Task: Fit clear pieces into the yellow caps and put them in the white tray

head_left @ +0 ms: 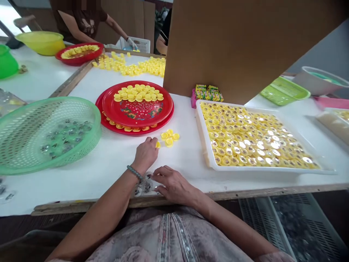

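Observation:
My left hand [146,152], with a beaded bracelet on the wrist, is closed around a small yellow plastic cup [157,145] whose edge shows past the fingers. Several more yellow cups [169,141] lie loose just beyond it. Close to the table's front edge, my right hand [174,183] reaches with bent fingers, thumb apart from the forefinger, over small clear discs with dark prints [147,186]. Part of those discs is hidden by my left wrist. Behind my left hand, stacked red trays [133,109] carry rows of yellow cups.
A white tray [207,145] full of yellow cups with printed discs stands at right. At left is a green mesh basket [89,145] with clear pieces. A cardboard panel [231,47] rises behind small boxes [208,93]. Across the table, a person [81,22] works beside scattered yellow cups.

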### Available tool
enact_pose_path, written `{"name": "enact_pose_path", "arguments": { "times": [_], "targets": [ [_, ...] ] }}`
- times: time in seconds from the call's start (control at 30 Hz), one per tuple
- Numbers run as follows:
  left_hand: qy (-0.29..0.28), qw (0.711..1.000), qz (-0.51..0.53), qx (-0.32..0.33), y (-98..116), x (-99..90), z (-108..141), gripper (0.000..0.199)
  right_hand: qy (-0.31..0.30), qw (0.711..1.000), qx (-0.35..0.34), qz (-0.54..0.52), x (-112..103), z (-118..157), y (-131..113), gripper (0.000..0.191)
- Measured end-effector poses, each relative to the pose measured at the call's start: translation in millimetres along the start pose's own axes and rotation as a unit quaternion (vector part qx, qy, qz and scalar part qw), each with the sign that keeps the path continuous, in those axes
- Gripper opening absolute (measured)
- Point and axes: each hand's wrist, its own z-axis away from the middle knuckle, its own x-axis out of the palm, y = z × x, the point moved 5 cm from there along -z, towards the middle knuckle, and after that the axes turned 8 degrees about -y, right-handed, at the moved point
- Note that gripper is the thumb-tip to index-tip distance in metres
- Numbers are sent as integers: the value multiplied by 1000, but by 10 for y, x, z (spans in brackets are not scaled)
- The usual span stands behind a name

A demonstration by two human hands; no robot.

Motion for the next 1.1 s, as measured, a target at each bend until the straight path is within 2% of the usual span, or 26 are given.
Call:
{"name": "enact_pose_path", "arguments": {
  "times": [0.1,0.2,0.33,0.43,0.53,0.63,0.7,0.8,0.9,0.97,1.1],
  "targets": [
    [-34,999,15,-5,7,7,-7,25,0,1000,1,29,79,-145,19,26],
    [-59,997,59,2,0,-1,-17,25,-26,997,-27,62,146,-236,17,24],
    [-37,989,140,10,-61,-108,48,27,-44,995,-30,84,168,-175,42,14],
    [-14,977,215,-2,-133,-158,122,21,2,998,2,55,115,-45,128,12],
    [-9,955,297,-10,-161,-111,172,18,63,996,57,17,63,78,253,18],
    [-33,921,388,-5,-124,-5,207,20,117,987,111,-4,5,167,350,30],
    [-76,888,453,-2,-74,78,231,23,165,977,136,-20,-62,208,387,33],
    [-163,814,558,1,17,196,272,26,230,960,155,-32,-169,228,409,35],
    [-188,743,642,-17,50,247,295,25,260,951,156,-56,-230,192,423,41],
    [-175,722,669,-25,43,242,297,22,261,945,162,-109,-234,158,459,39],
    [-170,717,676,-25,42,214,298,18,251,918,194,-236,-200,128,565,18]
  ]
}}
